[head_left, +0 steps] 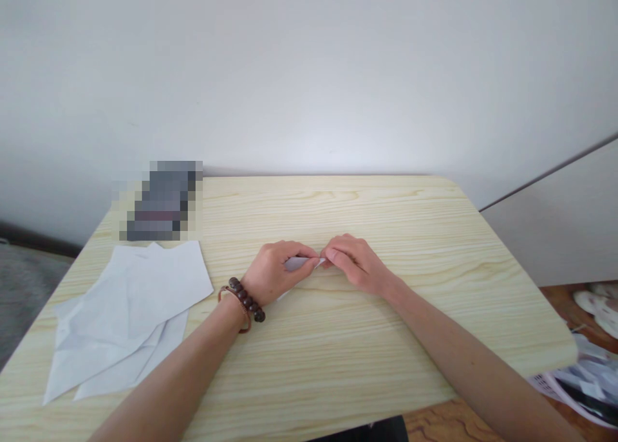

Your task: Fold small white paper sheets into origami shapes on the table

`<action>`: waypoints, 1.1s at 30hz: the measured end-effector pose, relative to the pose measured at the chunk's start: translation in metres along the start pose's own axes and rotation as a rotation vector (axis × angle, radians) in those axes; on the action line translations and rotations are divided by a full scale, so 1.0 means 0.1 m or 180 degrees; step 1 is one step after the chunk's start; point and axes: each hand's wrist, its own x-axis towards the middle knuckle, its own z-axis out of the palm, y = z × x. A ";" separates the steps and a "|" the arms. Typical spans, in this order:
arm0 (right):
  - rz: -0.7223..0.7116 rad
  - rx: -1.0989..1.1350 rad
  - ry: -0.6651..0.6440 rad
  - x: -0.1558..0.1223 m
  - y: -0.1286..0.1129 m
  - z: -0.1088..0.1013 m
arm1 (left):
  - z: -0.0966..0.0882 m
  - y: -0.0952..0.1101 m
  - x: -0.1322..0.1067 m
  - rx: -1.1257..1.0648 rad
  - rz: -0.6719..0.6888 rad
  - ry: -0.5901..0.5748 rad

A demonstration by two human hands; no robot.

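A small folded piece of white paper (298,264) lies at the middle of the light wooden table (367,365). My left hand (275,271) curls over it, fingers pinched on the paper; a dark bead bracelet sits on that wrist. My right hand (355,262) meets it from the right, fingertips pressed together on the paper's right end. Most of the paper is hidden under the two hands.
A loose pile of white paper sheets (130,307) lies on the table's left side. Behind it stands a blurred dark object (161,201) near the wall. A pale basket with items (579,381) sits on the floor at the right.
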 end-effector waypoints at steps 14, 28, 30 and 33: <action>-0.0223 -0.0298 0.0167 -0.01 0.01 0.03 | -0.02 0.00 0.01 -0.0293 -0.0428 -0.0175; -0.0500 -0.0554 0.0211 -0.03 0.04 0.05 | -0.03 0.02 0.02 -0.0174 -0.0655 -0.0241; -0.0466 -0.0501 0.0179 -0.03 0.04 0.04 | -0.03 0.01 0.02 -0.0182 -0.0633 -0.0219; -0.0440 -0.0492 0.0156 -0.04 0.04 0.04 | -0.03 0.01 0.02 -0.0206 -0.0584 -0.0235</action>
